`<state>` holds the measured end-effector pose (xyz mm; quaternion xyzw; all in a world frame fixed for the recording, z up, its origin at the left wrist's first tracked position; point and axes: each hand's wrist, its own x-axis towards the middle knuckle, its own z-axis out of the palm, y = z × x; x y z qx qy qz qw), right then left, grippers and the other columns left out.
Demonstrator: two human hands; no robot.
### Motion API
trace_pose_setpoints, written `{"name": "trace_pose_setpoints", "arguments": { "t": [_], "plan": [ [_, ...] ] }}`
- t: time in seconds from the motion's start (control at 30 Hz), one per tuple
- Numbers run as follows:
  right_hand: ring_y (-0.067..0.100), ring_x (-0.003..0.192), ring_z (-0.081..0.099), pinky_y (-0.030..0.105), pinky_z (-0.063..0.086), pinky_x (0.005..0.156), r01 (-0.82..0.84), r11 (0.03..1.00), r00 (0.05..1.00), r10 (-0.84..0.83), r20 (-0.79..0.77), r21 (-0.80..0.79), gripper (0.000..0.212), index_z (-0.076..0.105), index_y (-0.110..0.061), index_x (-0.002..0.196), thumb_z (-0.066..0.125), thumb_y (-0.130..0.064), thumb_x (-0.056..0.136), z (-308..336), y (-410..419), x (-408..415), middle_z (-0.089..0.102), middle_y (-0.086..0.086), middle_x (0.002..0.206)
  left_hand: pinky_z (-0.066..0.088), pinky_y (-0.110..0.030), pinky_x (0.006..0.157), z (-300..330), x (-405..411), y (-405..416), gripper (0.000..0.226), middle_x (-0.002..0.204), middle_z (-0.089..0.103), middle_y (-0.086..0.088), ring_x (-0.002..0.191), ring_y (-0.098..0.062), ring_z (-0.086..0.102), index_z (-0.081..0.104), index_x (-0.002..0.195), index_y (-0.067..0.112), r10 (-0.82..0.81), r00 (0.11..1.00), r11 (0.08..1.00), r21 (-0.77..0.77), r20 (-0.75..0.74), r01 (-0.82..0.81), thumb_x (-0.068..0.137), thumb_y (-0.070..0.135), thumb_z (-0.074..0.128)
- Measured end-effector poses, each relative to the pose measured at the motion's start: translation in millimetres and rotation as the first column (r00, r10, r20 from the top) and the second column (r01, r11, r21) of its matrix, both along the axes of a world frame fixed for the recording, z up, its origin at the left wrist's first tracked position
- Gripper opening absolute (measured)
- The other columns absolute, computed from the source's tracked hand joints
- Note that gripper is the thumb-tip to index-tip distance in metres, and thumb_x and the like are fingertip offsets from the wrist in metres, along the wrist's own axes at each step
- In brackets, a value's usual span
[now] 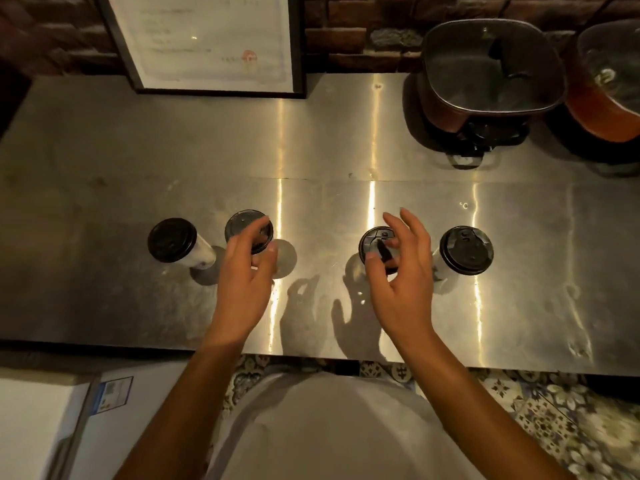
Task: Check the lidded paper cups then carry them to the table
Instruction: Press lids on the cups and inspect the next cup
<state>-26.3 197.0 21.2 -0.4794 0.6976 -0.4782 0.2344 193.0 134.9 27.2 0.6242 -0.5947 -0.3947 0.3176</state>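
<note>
While four lidded paper cups stand in a row on the steel counter [104, 161], both my hands are over the two middle ones. My left hand [244, 271] reaches to the second cup [249, 232], its fingers loosely curled around the near edge of the black lid; the thumb lies at the lid's right rim and a fingertip rests across the top, but I cannot tell whether I am truly gripping it. Just to the left of that hand stands the first cup [172, 240], its pale side showing, untouched.

My right hand [401, 271] hovers at the third cup [377, 244], fingers spread open, the thumb and forefinger touching the lid's top without closing on it. Just to the right of this hand stands the fourth cup [466, 250], apart from my fingers.

Well beyond my hands, a framed paper [207, 43] leans against the brick wall, and two pots [485, 71] sit off to the far right.
</note>
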Motion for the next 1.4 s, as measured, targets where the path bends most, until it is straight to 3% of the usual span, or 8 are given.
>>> {"name": "trace_pose_setpoints", "arguments": {
  "t": [0.33, 0.5, 0.73, 0.9, 1.03, 1.1, 1.23, 1.4],
  "plan": [
    [0.019, 0.152, 0.031, 0.054, 0.042, 0.115, -0.261, 0.954, 0.964, 0.265, -0.01, 0.146, 0.052, 0.042, -0.046, 0.15, 0.056, -0.03, 0.103, -21, -69, 72, 0.023, -0.007, 0.169, 0.049, -0.03, 0.095, -6, 57, -28, 0.05, 0.155, 0.038, -0.003, 0.089, -0.001, 0.059, 0.036, 0.155, 0.04, 0.032, 0.985, 0.999, 0.032, 0.167, -0.038, 0.107, 0.037, 0.049],
    [0.022, 0.155, 0.028, 0.055, 0.04, 0.118, -0.268, 0.927, 0.961, 0.275, 0.01, 0.262, 0.051, 0.038, -0.048, 0.153, 0.053, -0.035, 0.106, -36, -93, 108, 0.023, -0.003, 0.171, 0.041, -0.052, 0.116, -28, 71, -56, 0.054, 0.163, 0.034, -0.002, 0.136, -0.028, 0.051, 0.029, 0.156, 0.044, -0.051, 0.989, 0.988, 0.15, 0.138, 0.03, 0.106, 0.039, 0.049],
    [0.024, 0.151, 0.038, 0.039, 0.035, 0.119, -0.229, 0.899, 0.972, 0.233, 0.036, 0.374, 0.049, 0.038, -0.043, 0.155, 0.049, -0.036, 0.108, -49, -111, 138, 0.032, -0.002, 0.168, 0.034, -0.047, 0.122, -44, 83, -76, 0.051, 0.165, 0.034, 0.002, 0.151, -0.022, 0.035, 0.03, 0.157, 0.043, -0.122, 0.992, 0.969, 0.218, 0.03, 0.113, 0.108, 0.038, 0.044],
    [0.028, 0.137, 0.055, 0.041, 0.05, 0.108, -0.191, 0.87, 0.98, 0.147, 0.132, 0.454, 0.048, 0.039, -0.039, 0.156, 0.047, -0.033, 0.109, -49, -118, 158, 0.05, 0.001, 0.158, 0.06, -0.048, 0.094, -53, 95, -94, 0.049, 0.159, 0.044, 0.003, 0.132, -0.03, 0.059, 0.028, 0.152, 0.057, -0.173, 0.976, 0.914, 0.347, -0.135, 0.21, 0.108, 0.043, 0.043],
    [0.021, 0.127, 0.06, 0.024, 0.057, 0.083, -0.153, 0.874, 0.978, 0.067, 0.196, 0.461, 0.047, 0.042, -0.041, 0.154, 0.048, -0.033, 0.108, -48, -117, 160, 0.056, -0.002, 0.152, 0.065, -0.046, 0.078, -56, 93, -93, 0.052, 0.151, 0.055, -0.008, 0.106, -0.031, 0.073, 0.022, 0.152, 0.06, -0.144, 0.945, 0.844, 0.463, -0.293, 0.272, 0.107, 0.046, 0.044],
    [0.019, 0.114, 0.064, 0.028, 0.062, 0.076, -0.096, 0.876, 0.982, 0.004, 0.191, 0.473, 0.045, 0.045, -0.042, 0.151, 0.049, -0.033, 0.107, -46, -109, 158, 0.059, 0.0, 0.148, 0.066, -0.041, 0.074, -56, 89, -89, 0.054, 0.146, 0.057, -0.009, 0.101, -0.029, 0.075, 0.022, 0.155, 0.054, -0.18, 0.931, 0.829, 0.46, -0.318, 0.318, 0.107, 0.043, 0.046],
    [0.023, 0.111, 0.07, 0.049, 0.063, 0.086, -0.03, 0.89, 0.996, -0.01, 0.086, 0.455, 0.041, 0.047, -0.04, 0.147, 0.048, -0.038, 0.107, -52, -80, 148, 0.065, -0.001, 0.138, 0.065, -0.052, 0.071, -54, 81, -68, 0.046, 0.115, 0.067, 0.006, 0.083, -0.023, 0.078, 0.025, 0.146, 0.065, -0.327, 0.902, 0.801, 0.424, -0.282, 0.423, 0.107, 0.048, 0.042],
    [0.012, 0.121, 0.06, 0.029, 0.051, 0.102, -0.046, 0.888, 0.999, 0.042, 0.018, 0.458, 0.045, 0.048, -0.029, 0.152, 0.049, -0.04, 0.108, -54, -54, 137, 0.064, -0.002, 0.139, 0.065, -0.033, 0.062, -60, 80, -54, 0.04, 0.136, 0.063, -0.002, 0.093, -0.021, 0.074, 0.043, 0.147, 0.052, -0.296, 0.898, 0.818, 0.4, -0.324, 0.414, 0.109, 0.037, 0.043]
  ]
}}
